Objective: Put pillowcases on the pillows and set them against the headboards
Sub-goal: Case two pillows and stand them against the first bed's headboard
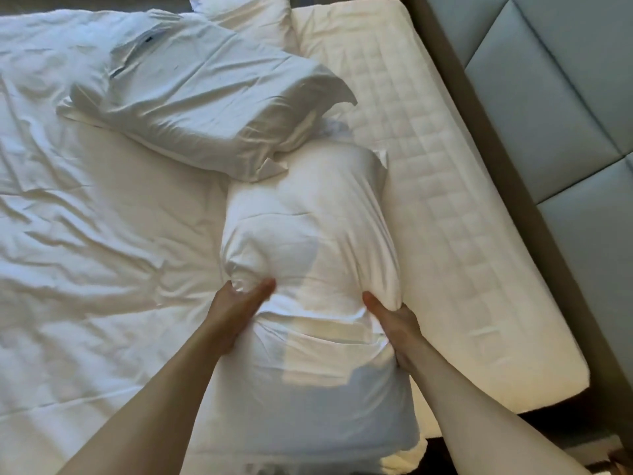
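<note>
Both hands clamp one white pillow point(308, 241) lying lengthwise on the bed point(85, 234). Left hand point(236, 310) grip: thumb and fingers bunch pillowcase fabric. Right hand point(394, 323) grip: pinching the opposite edge. A second cased pillow point(205, 97) overlaps its far end. Padded headboard point(548, 97) at right.

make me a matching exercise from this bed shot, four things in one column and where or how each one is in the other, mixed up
Things:
1. left hand
2. cased pillow
3. headboard
4. quilted mattress

Places or states:
A. padded grey-blue panels along the right edge
B. grips the left side of the near pillow
C. bare strip between the near pillow and the headboard
D. lies farther up the bed, one corner over the near pillow's far end

Pairs: 1-B, 2-D, 3-A, 4-C
</note>
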